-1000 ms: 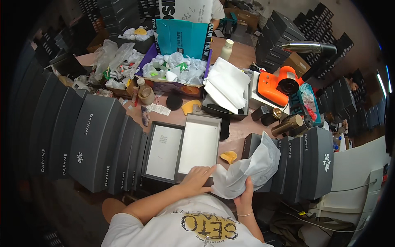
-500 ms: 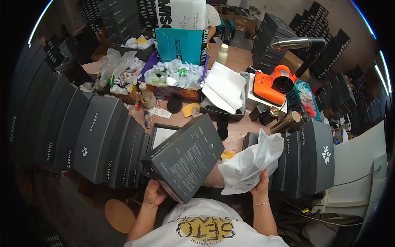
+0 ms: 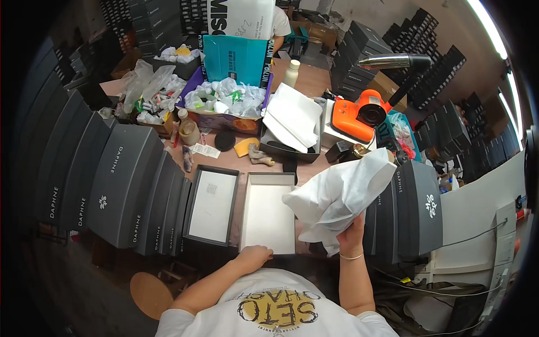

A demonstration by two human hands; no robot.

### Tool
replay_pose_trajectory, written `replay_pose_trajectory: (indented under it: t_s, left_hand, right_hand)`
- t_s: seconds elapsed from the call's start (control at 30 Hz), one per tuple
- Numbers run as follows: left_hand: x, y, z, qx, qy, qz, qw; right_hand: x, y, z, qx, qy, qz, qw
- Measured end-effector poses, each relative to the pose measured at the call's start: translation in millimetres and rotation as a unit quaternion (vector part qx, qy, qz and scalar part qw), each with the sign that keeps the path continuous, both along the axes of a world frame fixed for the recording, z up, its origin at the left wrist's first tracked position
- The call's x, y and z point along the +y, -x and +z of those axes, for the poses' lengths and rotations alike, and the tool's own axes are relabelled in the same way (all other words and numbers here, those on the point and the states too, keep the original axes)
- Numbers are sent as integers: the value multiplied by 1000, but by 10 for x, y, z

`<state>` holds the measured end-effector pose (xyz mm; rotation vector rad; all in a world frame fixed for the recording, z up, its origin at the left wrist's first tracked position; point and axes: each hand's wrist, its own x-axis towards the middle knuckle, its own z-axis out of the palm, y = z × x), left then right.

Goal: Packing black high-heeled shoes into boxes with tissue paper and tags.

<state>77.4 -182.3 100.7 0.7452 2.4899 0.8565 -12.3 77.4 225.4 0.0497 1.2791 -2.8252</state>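
Observation:
An open dark grey shoebox (image 3: 268, 208) with a white inside lies on the table in front of me. At its near edge is my left hand (image 3: 254, 259), fingers curled on the rim. To its left lies another shallow dark grey box part (image 3: 214, 205), white inside with a small printed patch. My right hand (image 3: 352, 235) holds up a crumpled white sheet of wrapping paper (image 3: 342, 194), to the right of the shoebox. The sheet hides part of the table behind it, and whether anything is wrapped in it cannot be seen.
Grey shoeboxes (image 3: 120, 185) stand in rows at left and right (image 3: 420, 213). Farther back are a purple box of crumpled plastic (image 3: 230, 121), a box with white sheets (image 3: 292, 121), an orange machine (image 3: 356, 118), a bottle (image 3: 291, 73) and a yellow sponge (image 3: 245, 147).
My left hand has turned the shoebox over and set it on the table, open side up. The right hand has raised the white sheet slightly.

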Motion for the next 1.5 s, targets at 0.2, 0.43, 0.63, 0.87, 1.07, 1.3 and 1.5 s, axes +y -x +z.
replay_pose_trajectory:
  t_s: [0.2, 0.43, 0.63, 0.87, 1.07, 1.3, 1.5]
  left_hand:
    - [9, -5, -88, 40, -46, 90, 994]
    - [86, 506, 348, -434, -656, 245, 567]
    - [-484, 663, -790, -166, -414, 242, 861]
    - [-809, 707, -373, 136, 64, -29, 988]
    - [-1031, 591, -384, 130, 138, 3, 982]
    - [-706, 874, 20, 155, -35, 52, 986]
    - [-260, 943, -31, 59, -106, -37, 992]
  right_hand:
    - [-120, 16, -143, -10, -110, 38, 993]
    - [-780, -143, -271, 118, -419, 206, 876]
    - [-1047, -217, -539, -10, -393, 270, 879]
    - [-1187, -314, -1922, -48, -659, 308, 684]
    - [-1500, -165, -1856, 14, -669, 341, 660]
    - [-1322, -65, -1162, 157, -730, 83, 660]
    - [349, 26, -874, 87, -958, 26, 271]
